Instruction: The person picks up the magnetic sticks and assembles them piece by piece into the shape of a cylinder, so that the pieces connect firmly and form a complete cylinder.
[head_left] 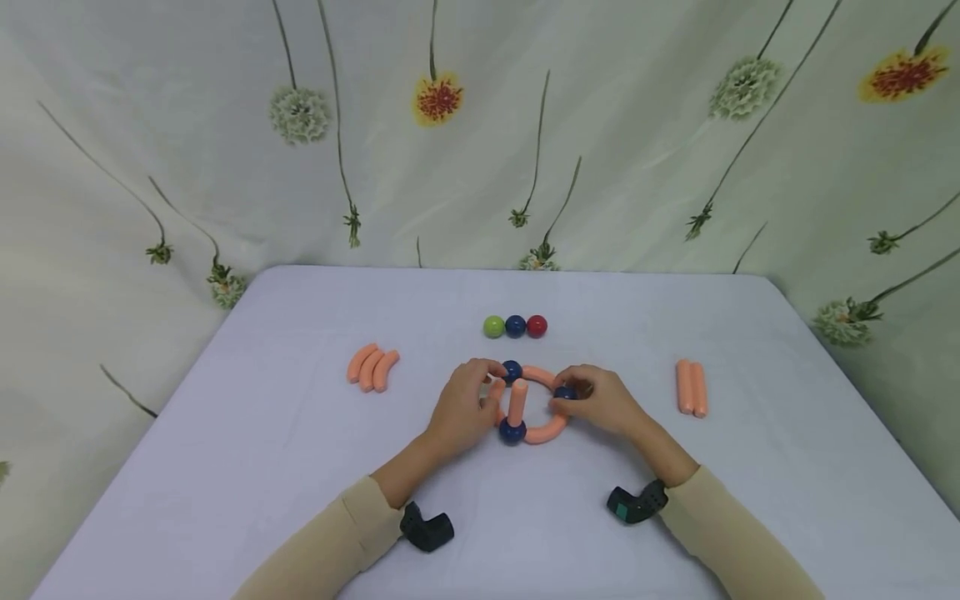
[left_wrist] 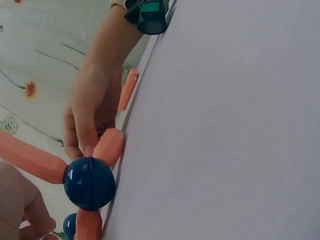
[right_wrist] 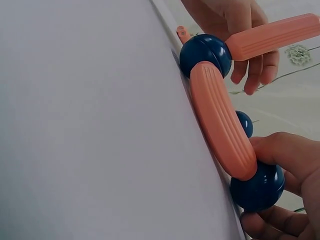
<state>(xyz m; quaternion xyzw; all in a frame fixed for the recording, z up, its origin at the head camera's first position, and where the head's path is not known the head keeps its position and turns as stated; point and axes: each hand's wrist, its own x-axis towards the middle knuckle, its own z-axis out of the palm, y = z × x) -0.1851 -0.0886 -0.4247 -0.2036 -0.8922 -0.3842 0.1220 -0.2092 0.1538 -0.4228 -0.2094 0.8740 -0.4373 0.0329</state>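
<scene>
A ring of curved orange rods (head_left: 546,431) and blue balls (head_left: 512,430) lies mid-table. One straight orange rod (head_left: 517,402) stands up from the near ball; in the right wrist view this rod (right_wrist: 275,37) juts out sideways. My right hand (head_left: 600,400) pinches the ring's right blue ball (right_wrist: 257,187) between thumb and fingers. On the other side, my left hand (head_left: 467,404) is at the left curved rod (head_left: 497,390), thumb and forefinger apart, the forefinger close to the far blue ball (head_left: 512,371). The left fingers hang loosely in the right wrist view.
Green (head_left: 493,327), blue (head_left: 515,326) and red (head_left: 537,326) balls sit in a row behind the ring. Three short curved rods (head_left: 372,367) lie to the left, two straight rods (head_left: 692,388) to the right. A flowered cloth (head_left: 480,167) hangs behind the table (head_left: 300,500).
</scene>
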